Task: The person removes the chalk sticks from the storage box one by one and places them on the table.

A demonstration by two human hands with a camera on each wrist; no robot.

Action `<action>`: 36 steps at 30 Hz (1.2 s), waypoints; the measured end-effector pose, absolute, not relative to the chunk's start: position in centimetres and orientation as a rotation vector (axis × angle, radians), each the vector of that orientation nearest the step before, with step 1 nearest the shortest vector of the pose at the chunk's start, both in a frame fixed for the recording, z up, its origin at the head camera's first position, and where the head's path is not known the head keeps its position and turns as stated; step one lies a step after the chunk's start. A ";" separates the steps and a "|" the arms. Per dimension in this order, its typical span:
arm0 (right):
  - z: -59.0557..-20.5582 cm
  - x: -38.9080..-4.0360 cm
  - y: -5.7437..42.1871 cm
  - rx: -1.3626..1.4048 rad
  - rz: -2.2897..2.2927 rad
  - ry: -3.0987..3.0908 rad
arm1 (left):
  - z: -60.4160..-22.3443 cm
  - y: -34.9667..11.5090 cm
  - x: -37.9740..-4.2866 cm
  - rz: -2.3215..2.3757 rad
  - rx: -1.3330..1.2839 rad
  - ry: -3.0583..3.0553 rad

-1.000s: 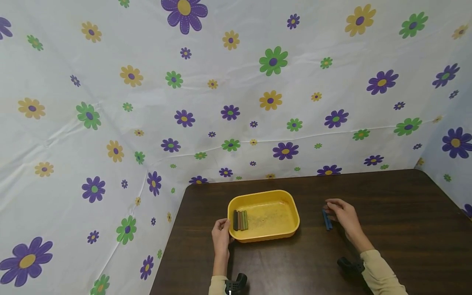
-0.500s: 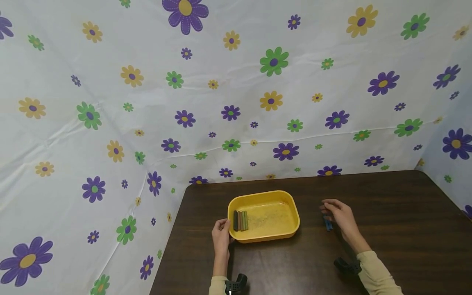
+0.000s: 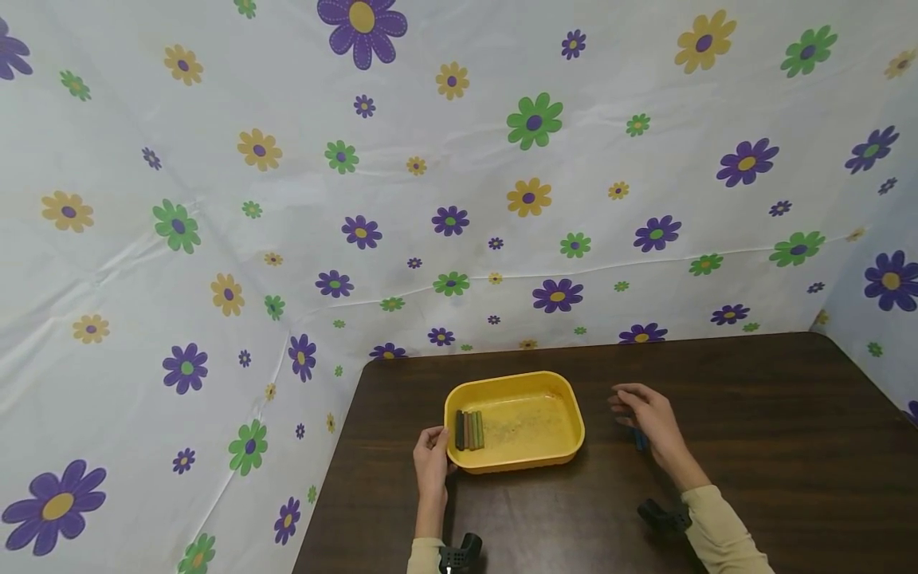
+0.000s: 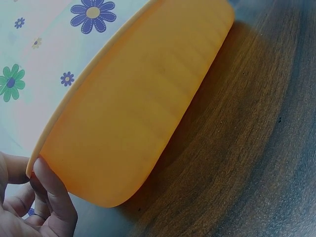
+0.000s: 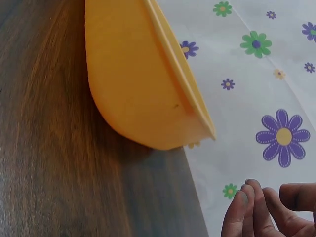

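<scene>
A yellow plastic tray (image 3: 527, 460) stands on the dark table. My left hand (image 3: 431, 461) pinches its rim at the near left corner, thumb and fingers on either side in the left wrist view. Short chalk-like sticks (image 3: 469, 430) in black, brown and green lie side by side at the tray's left end. My right hand (image 3: 651, 421) is right of the tray, its fingers loosely bent with nothing between them in the right wrist view. Under it, partly hidden, lie blue sticks (image 3: 641, 439) of the same shape on the table.
The dark wood-grain table (image 3: 774, 422) reaches back to a white cloth (image 3: 402, 191) printed with flowers, which hangs behind and at the sides. Each wrist carries a black camera mount (image 3: 663, 516).
My right hand has moved left toward the tray, away from the blue sticks, and now covers more of them. My left hand and the tray have not moved.
</scene>
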State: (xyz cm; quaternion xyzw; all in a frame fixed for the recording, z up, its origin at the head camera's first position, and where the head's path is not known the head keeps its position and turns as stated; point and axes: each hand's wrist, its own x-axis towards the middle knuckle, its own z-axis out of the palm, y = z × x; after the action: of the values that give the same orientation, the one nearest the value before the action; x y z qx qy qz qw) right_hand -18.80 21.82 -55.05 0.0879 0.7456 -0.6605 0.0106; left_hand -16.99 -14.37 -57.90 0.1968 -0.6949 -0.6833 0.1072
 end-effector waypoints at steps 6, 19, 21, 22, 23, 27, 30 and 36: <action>-54.7 -18.5 21.1 0.252 -2.088 2.301 | -58.0 -14.3 -16.9 -2.021 0.570 -2.030; -54.5 -18.4 19.8 0.261 -2.092 2.267 | -58.0 -14.1 -16.9 -2.029 0.573 -2.025; -54.4 -18.4 19.7 0.261 -2.096 2.266 | -58.1 -14.1 -17.0 -2.028 0.575 -2.026; -54.4 -18.3 19.6 0.261 -2.096 2.265 | -58.1 -14.1 -16.9 -2.028 0.578 -2.026; -54.4 -18.3 19.5 0.262 -2.093 2.265 | -58.1 -14.1 -16.9 -2.027 0.580 -2.026; -54.3 -18.2 19.3 0.265 -2.092 2.255 | -58.2 -14.1 -16.7 -2.025 0.585 -2.023; -54.2 -18.2 19.2 0.262 -2.098 2.249 | -58.2 -14.2 -16.6 -2.021 0.576 -2.018; -53.9 -18.5 19.1 0.244 -2.086 2.267 | -58.2 -14.3 -17.0 -2.018 0.565 -2.024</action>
State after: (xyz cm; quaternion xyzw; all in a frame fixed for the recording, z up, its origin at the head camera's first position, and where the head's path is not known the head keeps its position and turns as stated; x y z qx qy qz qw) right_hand -18.46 19.12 -53.87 0.0788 0.7333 -0.6748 0.0259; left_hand -17.00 -14.29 -58.16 0.1928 -0.6902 -0.6880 0.1140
